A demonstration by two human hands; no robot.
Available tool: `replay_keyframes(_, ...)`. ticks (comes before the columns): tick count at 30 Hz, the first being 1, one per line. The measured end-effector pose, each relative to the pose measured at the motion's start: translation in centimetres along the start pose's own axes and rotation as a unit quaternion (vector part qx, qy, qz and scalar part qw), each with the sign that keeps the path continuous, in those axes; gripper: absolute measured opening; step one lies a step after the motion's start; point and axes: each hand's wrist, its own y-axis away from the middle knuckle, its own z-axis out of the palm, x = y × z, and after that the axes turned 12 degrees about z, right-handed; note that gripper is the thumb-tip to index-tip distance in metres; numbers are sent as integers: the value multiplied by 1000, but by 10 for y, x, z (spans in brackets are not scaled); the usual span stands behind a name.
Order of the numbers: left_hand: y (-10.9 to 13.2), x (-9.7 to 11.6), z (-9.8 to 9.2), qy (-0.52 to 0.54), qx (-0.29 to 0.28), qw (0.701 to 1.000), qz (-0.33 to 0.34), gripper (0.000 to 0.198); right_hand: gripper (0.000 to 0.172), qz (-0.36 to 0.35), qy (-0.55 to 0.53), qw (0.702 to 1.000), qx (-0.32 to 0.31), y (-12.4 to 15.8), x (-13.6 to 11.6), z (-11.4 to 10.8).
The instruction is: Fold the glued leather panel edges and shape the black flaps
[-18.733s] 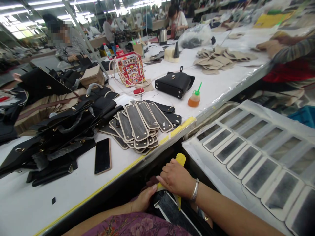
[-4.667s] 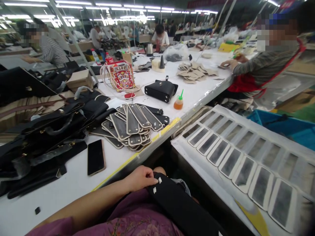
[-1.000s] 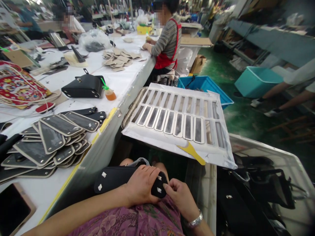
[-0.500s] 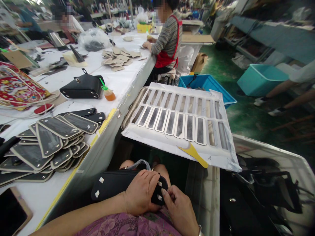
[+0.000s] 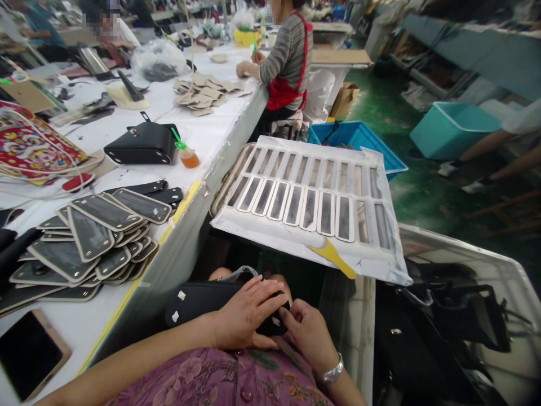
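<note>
A black bag (image 5: 198,301) lies across my lap with its base up, small white bits of film on its corners. My left hand (image 5: 243,316) grips it near the right end, fingers stretched across the base and the thumb at the near edge. My right hand (image 5: 310,332) is closed in a pinch at the bag's right end, beside a white bit of film (image 5: 276,321). What sits between those fingertips is hidden. A clear plastic-wrapped handle (image 5: 245,272) shows behind the bag.
Stacked black panels (image 5: 84,237), a phone (image 5: 31,352), a finished-looking black bag (image 5: 141,144) and an orange-liquid bottle (image 5: 189,159) lie on the left table. Ahead, a white board (image 5: 270,234) carries dark strips and a yellow scraper (image 5: 332,256). A bin (image 5: 499,265) holds black bags. A co-worker (image 5: 287,56) sits beyond.
My left hand's fingers have lifted and straightened over the bag's end. My right hand stays pinched there. The head view has shifted slightly.
</note>
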Motion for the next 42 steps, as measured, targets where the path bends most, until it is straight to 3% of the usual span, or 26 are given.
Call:
replay_keyframes(3,8,2,-8,-12,-21,999,40,47,37,-4,-69,996,-54,-6,10,-2)
replay_keyframes(6,12,4,-11,-19,-41,998,43,43,37,-4,-122,989,-87,-9,16,-2)
replay_keyframes(10,16,5,-9,-29,-59,997,51,41,36,-1,-125,990,-67,-7,17,0)
replay_keyframes(14,16,5,-6,-50,-62,996,47,40,31,-28,-54,998,-12,0,14,2)
replay_keyframes(16,17,9,-6,-68,-56,995,44,40,45,-74,7,997,39,4,11,1)
replay_keyframes(18,22,15,-8,-95,-46,993,52,40,54,-169,97,976,98,6,7,-1)
replay_keyframes(21,45,22,-15,-139,11,989,56,42,46,-353,239,894,140,3,-1,-5)
replay_keyframes(23,73,24,-20,-153,123,981,1,38,43,-420,297,841,166,-1,-12,-3)
replay_keyframes(24,89,24,-23,-151,194,968,-57,33,42,-437,313,824,178,-3,-19,0)
replay_keyframes(26,124,22,-29,-121,314,913,-228,18,42,-460,324,806,186,-3,-38,14)
replay_keyframes(28,154,16,-33,-32,357,847,-393,14,47,-481,327,797,160,-1,-60,38)
replay_keyframes(30,174,7,-36,101,354,799,-475,21,58,-497,336,791,116,-1,-82,67)
replay_keyframes(32,183,-2,-39,216,351,775,-478,25,69,-506,346,787,71,-4,-99,95)
replay_keyframes(35,182,-10,-44,281,361,764,-456,25,81,-508,359,782,35,-12,-110,123)
replay_keyframes(42,171,-18,-61,319,357,776,-411,23,82,-474,364,802,3,-16,-111,121)
